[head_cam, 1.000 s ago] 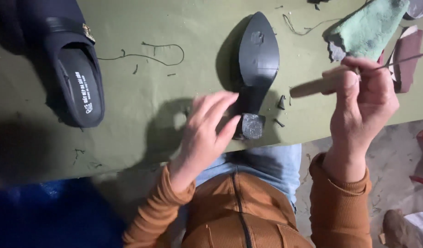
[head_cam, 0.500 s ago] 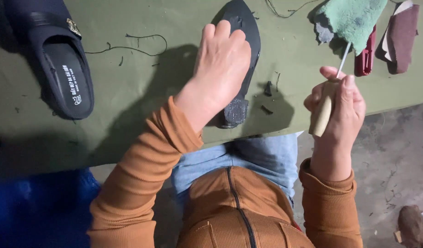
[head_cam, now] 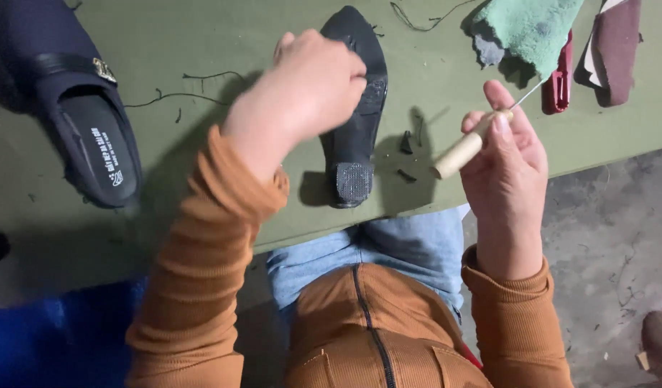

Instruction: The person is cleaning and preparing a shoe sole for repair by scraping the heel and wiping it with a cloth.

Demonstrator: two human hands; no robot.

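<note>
Here, L hand point(head_cam: 313, 86) fisted over black shoe point(head_cam: 356, 136); R hand point(head_cam: 507, 154) pinching awl point(head_cam: 466, 147).

We find no packages, signs or screens here. The one label we see is the printed marking on the insole point(head_cam: 101, 154) of the dark slip-on shoe point(head_cam: 79, 108) at the upper left of the frame: a short block of white lettering with a small white emblem beside it, set on the black lining near the heel end. A small metal ornament point(head_cam: 104, 70) sits on the shoe's strap
</note>
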